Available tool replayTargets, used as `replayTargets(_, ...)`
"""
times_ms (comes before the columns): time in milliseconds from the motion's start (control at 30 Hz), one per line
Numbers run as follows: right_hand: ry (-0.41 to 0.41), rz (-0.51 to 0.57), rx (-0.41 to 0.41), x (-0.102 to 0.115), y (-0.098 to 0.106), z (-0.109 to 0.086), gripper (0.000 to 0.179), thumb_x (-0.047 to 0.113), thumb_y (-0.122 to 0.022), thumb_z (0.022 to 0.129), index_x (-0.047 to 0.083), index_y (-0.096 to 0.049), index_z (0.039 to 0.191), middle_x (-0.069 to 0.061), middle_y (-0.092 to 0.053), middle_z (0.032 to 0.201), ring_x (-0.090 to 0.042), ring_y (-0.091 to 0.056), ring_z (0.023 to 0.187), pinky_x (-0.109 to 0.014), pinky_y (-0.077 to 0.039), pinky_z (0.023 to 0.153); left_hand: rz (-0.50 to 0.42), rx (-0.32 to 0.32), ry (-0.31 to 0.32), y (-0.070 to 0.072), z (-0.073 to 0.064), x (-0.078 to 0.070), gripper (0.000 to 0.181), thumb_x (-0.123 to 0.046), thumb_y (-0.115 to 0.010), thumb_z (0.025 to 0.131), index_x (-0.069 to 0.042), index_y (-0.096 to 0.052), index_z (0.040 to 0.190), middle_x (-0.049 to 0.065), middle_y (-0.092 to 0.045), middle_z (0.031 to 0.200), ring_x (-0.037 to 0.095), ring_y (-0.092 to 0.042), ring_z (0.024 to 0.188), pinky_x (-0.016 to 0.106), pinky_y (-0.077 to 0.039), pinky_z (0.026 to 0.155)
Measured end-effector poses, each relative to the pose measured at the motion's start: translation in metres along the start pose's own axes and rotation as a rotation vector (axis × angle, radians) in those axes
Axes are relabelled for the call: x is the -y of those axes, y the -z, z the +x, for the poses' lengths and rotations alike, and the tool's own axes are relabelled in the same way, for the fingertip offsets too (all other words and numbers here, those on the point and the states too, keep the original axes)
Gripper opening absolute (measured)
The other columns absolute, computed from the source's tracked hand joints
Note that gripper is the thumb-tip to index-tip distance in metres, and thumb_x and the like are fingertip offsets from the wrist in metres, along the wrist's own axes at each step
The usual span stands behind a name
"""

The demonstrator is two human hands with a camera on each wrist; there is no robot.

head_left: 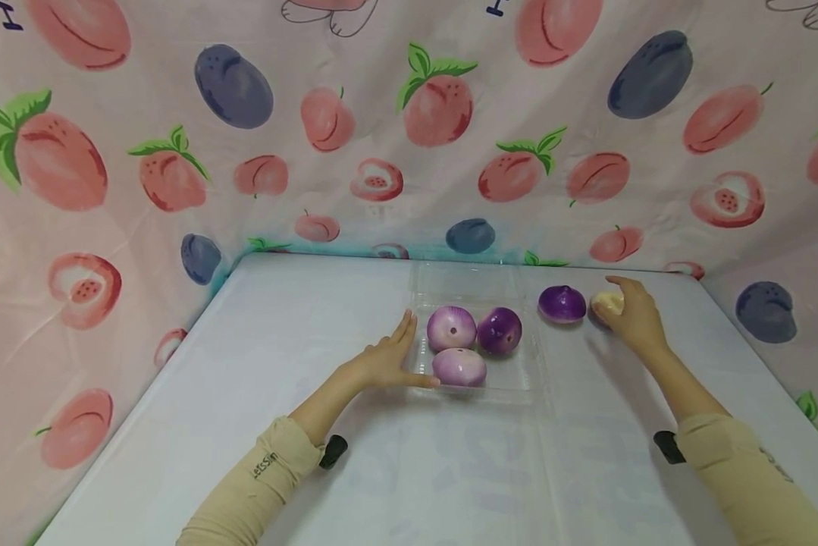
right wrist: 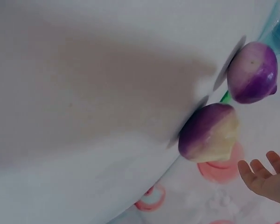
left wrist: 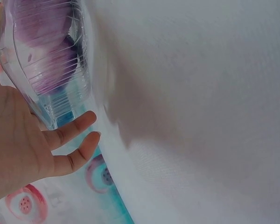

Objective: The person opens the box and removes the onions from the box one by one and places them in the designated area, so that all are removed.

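Note:
My left hand (head_left: pixel 383 359) rests at the near left corner of a clear plastic box (head_left: pixel 511 379), fingers straight along its left side and thumb along its front edge. Inside the box lie three purple-and-white onions, one (head_left: pixel 452 328) at the back left, a darker one (head_left: pixel 499 331) to its right and a pale one (head_left: pixel 459 368) in front. My right hand (head_left: pixel 637 318) hovers by a purple onion with a cream-coloured top (right wrist: pixel 210 133), thumb and fingers spread; a gap shows in the right wrist view. Left of that onion sits a dark purple onion (head_left: pixel 562 304).
The box's clear lid (head_left: pixel 466 279) lies folded back behind it. White cloth covers the table (head_left: pixel 313 318). A fruit-printed curtain (head_left: pixel 381 114) hangs along the back and both sides.

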State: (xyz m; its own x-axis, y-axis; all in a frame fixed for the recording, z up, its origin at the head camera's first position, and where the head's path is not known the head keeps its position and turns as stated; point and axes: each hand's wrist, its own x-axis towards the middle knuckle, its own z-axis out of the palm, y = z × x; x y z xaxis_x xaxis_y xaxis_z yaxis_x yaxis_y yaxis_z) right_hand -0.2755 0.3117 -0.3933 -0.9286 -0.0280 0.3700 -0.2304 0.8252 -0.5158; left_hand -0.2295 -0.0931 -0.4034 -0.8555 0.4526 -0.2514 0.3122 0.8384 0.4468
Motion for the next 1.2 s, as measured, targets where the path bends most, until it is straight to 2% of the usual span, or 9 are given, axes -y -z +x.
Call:
replayTargets(200, 0.045, 0.073, 0.019, 0.023, -0.006, -0.006, 0.051, 0.014, -0.062, 0.09, -0.008, -0.044, 0.131, -0.036, -0.043, 0.132, -0.055, -0.041, 0.117, -0.067, -0.031, 0.094, -0.008, 0.001, 0.0, 0.001, -0.001, -0.001, 0.118, -0.07, -0.06, 0.075, -0.011, 0.006, 0.152, 0.002, 0.016, 0.159, 0.048, -0.026, 0.137, 0.069, -0.023, 0.103)
replayTargets(400, 0.119, 0.133, 0.048, 0.047, -0.015, -0.01, 0.045, 0.008, -0.066, 0.086, -0.009, -0.05, 0.125, -0.035, -0.049, 0.126, -0.051, -0.049, 0.11, -0.06, -0.042, 0.087, -0.009, 0.003, 0.001, 0.0, 0.0, 0.0, 0.118, -0.07, -0.061, 0.075, -0.011, 0.006, 0.152, 0.003, 0.017, 0.158, 0.047, -0.027, 0.137, 0.069, -0.024, 0.103)
replayTargets(600, 0.113, 0.256, 0.127, 0.065, -0.022, -0.012, 0.042, 0.006, -0.065, 0.088, -0.01, -0.05, 0.124, -0.035, -0.051, 0.124, -0.05, -0.052, 0.111, -0.056, -0.044, 0.09, -0.006, 0.001, 0.004, 0.0, 0.0, 0.0, 0.118, -0.071, -0.06, 0.075, -0.012, 0.007, 0.152, 0.002, 0.017, 0.159, 0.047, -0.025, 0.138, 0.069, -0.023, 0.104)
replayTargets(733, 0.117, 0.29, 0.167, 0.071, -0.028, -0.012, 0.043, 0.007, -0.065, 0.088, -0.011, -0.05, 0.124, -0.032, -0.053, 0.123, -0.047, -0.053, 0.11, -0.053, -0.045, 0.092, -0.003, 0.0, 0.004, 0.0, 0.001, 0.001, 0.118, -0.071, -0.06, 0.075, -0.013, 0.007, 0.152, 0.002, 0.016, 0.159, 0.048, -0.025, 0.137, 0.069, -0.023, 0.104)
replayTargets(933, 0.121, 0.288, 0.182, 0.078, -0.032, -0.012, 0.047, 0.01, -0.067, 0.087, -0.008, -0.051, 0.127, -0.029, -0.052, 0.128, -0.046, -0.053, 0.114, -0.053, -0.042, 0.097, -0.02, -0.007, -0.001, 0.0, 0.002, 0.0, 0.119, -0.071, -0.06, 0.074, -0.012, 0.007, 0.152, 0.002, 0.017, 0.158, 0.049, -0.026, 0.137, 0.07, -0.022, 0.104)
replayTargets(1100, 0.105, 0.259, 0.234, 0.084, -0.035, -0.013, 0.057, 0.02, -0.069, 0.086, -0.003, -0.046, 0.134, -0.027, -0.048, 0.135, -0.045, -0.048, 0.122, -0.053, -0.038, 0.102, -0.021, -0.003, 0.007, -0.001, 0.001, 0.001, 0.12, -0.072, -0.061, 0.073, -0.013, 0.008, 0.152, 0.001, 0.018, 0.158, 0.049, -0.026, 0.136, 0.069, -0.022, 0.104)
replayTargets(1200, 0.097, 0.239, 0.267, 0.087, -0.038, -0.014, 0.063, 0.023, -0.07, 0.086, 0.0, -0.041, 0.138, -0.027, -0.043, 0.138, -0.047, -0.045, 0.124, -0.056, -0.039, 0.1, -0.018, -0.001, 0.003, -0.002, 0.001, 0.001, 0.12, -0.072, -0.061, 0.073, -0.013, 0.007, 0.152, 0.002, 0.018, 0.158, 0.049, -0.027, 0.136, 0.069, -0.022, 0.104)
